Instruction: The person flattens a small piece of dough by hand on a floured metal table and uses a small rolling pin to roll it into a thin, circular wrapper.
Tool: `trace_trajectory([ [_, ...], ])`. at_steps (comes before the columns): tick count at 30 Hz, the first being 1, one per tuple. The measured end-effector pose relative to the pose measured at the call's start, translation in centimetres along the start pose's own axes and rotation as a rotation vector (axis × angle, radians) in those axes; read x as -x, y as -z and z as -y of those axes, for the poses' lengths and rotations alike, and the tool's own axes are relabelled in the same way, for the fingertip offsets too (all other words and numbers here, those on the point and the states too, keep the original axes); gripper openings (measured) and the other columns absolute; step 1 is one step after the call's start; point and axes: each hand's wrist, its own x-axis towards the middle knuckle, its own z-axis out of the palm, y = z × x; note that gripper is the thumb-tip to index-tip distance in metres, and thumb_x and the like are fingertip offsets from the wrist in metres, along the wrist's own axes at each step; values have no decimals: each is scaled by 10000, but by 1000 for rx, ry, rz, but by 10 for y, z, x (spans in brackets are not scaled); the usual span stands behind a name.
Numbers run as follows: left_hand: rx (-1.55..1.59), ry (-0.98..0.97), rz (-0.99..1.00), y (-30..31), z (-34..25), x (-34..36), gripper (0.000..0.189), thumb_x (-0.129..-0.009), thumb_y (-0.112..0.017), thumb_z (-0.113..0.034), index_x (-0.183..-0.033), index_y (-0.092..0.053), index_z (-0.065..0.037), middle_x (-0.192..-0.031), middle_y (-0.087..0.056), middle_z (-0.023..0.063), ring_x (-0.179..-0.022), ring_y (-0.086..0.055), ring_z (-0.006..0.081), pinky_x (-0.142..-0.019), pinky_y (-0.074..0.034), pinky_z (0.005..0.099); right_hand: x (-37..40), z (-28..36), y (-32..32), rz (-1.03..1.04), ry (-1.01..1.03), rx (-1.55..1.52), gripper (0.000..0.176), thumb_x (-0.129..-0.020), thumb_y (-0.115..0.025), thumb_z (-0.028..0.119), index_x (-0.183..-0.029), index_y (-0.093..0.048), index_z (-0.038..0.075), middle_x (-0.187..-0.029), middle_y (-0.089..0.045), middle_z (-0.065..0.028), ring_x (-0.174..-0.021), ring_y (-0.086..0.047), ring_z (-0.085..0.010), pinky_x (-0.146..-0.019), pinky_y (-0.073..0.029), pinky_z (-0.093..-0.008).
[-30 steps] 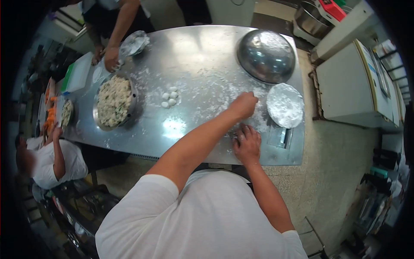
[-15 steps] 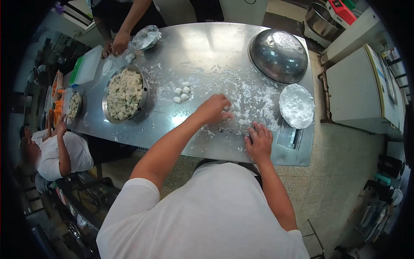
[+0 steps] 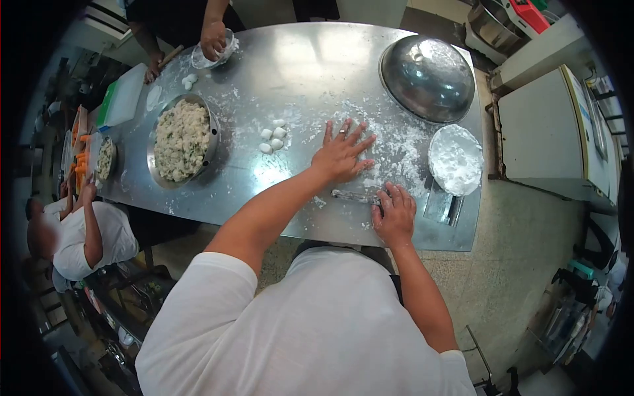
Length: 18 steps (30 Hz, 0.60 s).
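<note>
My left hand (image 3: 343,155) lies spread, palm down, on the floury steel table (image 3: 300,224), its fingers apart. To its right, my right hand (image 3: 395,218) rests near the front edge with its fingers stretched out, touching the end of a narrow flour-dusted bar (image 3: 355,197). Whether anything lies under either palm is hidden. Several small white dough pieces (image 3: 273,137) sit left of my left hand. Beyond my right hand stands a round container of white flour (image 3: 456,160).
An upturned metal bowl (image 3: 428,79) stands at the back right. On the left are a large bowl of filling (image 3: 181,142) and a white board (image 3: 125,99). One co-worker's hand (image 3: 213,41) is over a flour bowl; another person (image 3: 96,231) sits at the left.
My left hand has spread its fingers and moved slightly away from me. My right hand has hardly moved. The co-worker's hand has gone from the table to the flour bowl.
</note>
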Motion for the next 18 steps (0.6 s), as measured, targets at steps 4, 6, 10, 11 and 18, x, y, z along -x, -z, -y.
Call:
trace_trajectory([
  [4, 259, 55, -129, 0, 18, -11, 601, -1057, -428, -522, -1568, -418, -206, -1648, -332, 145, -1540, -274, 351, -1248, -132, 600, -1, -3, 0, -41, -2, -17, 376, -840, -733, 226, -1203, -692, 139, -1407, -576, -78, -1365, -471, -322, -1138, -338, -508],
  [6, 967, 230, -308, 11, 33, -6, 480, -1050, -535, -385, -1460, -554, -138, -1530, -479, 185, -1427, -443, 352, -1196, -325, 475, 2, -1, -2, -43, -4, -24, 372, -842, -732, 227, -1202, -692, 143, -1402, -579, -77, -1364, -472, -322, -1138, -338, -508],
  [10, 386, -20, -63, 29, 33, 37, 373, -914, -717, -156, -1269, -658, -59, -1296, -616, 169, -1157, -606, 370, -1010, -495, 431, 1, -1, -2, -44, -7, -28, 368, -843, -732, 231, -1199, -693, 147, -1403, -579, -77, -1364, -473, -322, -1141, -335, -507],
  [11, 387, -22, -65, 30, 30, 44, 373, -914, -717, -156, -1269, -658, -59, -1296, -616, 169, -1157, -606, 370, -1010, -495, 431, 0, -1, -3, -43, -6, -22, 371, -844, -733, 233, -1202, -691, 147, -1403, -578, -78, -1364, -474, -322, -1142, -335, -507],
  [18, 493, -10, -186, 39, 5, 15, 208, -830, -729, -98, -1036, -700, -83, -979, -680, 90, -1019, -624, 349, -884, -516, 451, 1, -1, -2, -26, -7, -15, 386, -841, -735, 233, -1212, -682, 141, -1402, -579, -83, -1363, -476, -327, -1145, -334, -511],
])
